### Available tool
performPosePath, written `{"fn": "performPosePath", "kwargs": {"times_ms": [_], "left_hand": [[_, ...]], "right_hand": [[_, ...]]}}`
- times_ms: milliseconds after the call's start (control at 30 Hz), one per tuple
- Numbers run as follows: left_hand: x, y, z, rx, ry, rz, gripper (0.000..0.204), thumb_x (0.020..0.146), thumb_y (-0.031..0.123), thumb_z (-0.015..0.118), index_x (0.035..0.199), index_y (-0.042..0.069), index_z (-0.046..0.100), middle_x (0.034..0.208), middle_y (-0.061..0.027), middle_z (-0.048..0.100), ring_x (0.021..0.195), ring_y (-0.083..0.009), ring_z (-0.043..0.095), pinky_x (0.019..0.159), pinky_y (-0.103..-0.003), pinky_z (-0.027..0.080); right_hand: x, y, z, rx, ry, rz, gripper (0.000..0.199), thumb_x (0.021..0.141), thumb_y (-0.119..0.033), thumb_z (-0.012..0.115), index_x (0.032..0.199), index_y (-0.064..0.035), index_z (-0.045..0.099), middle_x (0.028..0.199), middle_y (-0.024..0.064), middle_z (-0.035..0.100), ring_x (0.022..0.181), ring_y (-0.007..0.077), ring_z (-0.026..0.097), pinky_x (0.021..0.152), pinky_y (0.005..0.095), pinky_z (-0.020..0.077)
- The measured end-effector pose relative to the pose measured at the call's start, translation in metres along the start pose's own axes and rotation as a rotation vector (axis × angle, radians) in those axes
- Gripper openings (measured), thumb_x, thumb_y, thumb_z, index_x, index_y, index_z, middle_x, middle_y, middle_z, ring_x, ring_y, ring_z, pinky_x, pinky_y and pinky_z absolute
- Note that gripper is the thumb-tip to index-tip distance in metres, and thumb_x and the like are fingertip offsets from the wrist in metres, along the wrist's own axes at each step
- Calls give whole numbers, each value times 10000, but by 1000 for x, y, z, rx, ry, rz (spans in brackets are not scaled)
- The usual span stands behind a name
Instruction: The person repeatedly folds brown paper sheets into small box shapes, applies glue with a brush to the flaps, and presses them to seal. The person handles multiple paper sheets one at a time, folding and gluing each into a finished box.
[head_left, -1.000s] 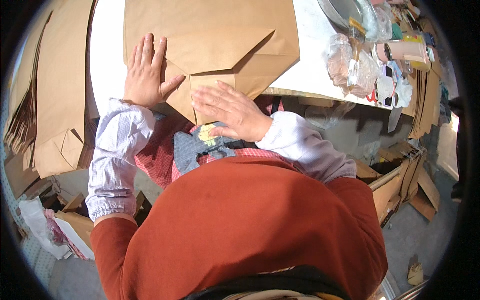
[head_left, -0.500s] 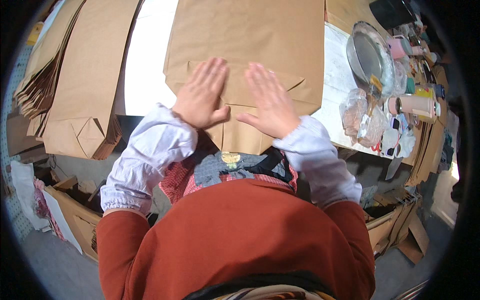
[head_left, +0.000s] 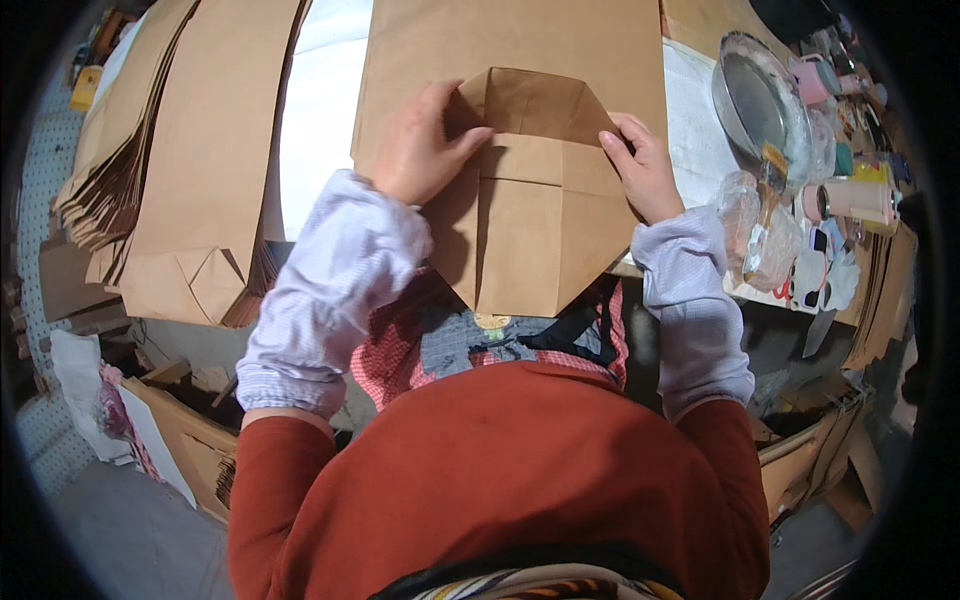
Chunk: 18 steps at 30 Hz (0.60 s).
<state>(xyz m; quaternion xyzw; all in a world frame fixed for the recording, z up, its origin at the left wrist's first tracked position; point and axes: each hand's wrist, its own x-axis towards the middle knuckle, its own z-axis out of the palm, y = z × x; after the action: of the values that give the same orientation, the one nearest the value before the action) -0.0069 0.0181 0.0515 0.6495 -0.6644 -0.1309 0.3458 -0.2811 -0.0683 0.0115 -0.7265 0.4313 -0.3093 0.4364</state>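
On the white table (head_left: 315, 120), a brown paper bag (head_left: 540, 220) lies flat, its pointed bottom hanging over the near edge. Left hand (head_left: 420, 150) pinches the folded flap's left edge, thumb on top; right hand (head_left: 645, 170) grips its right edge. Bag stack (head_left: 190, 170) lies left, metal bowl (head_left: 760, 100) right

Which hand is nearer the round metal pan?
Right. The right hand grips the brown paper bag at its right edge, just left of the metal pan; the left hand is across the bag.
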Motion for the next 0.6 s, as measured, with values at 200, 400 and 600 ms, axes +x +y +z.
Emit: {"fn": "performPosePath", "kwargs": {"times_ms": [200,400,600], "left_hand": [[9,12,19,-105,108,-183,443,800,211,772,1149,-11,612,932,-152,682,840,-292,657,764,-367,521],[-5,-11,-5,-366,-62,-60,312,834,113,618,1110,-28,646,900,-139,699,806,-194,663,742,-316,524],[36,-18,-5,-291,-144,-333,339,832,179,536,1076,-5,684,773,-144,684,702,-187,657,662,-304,520]], "right_hand": [[-18,-23,1,166,207,-135,261,915,-123,638,1126,30,648,1025,114,635,955,187,623,834,302,499],[-10,-95,39,-177,-32,-346,246,865,-153,669,1063,-7,675,908,145,658,810,286,658,696,370,519],[-1,-90,119,-81,205,-423,159,833,-136,683,764,-16,604,666,152,614,585,318,617,533,384,475]]}}
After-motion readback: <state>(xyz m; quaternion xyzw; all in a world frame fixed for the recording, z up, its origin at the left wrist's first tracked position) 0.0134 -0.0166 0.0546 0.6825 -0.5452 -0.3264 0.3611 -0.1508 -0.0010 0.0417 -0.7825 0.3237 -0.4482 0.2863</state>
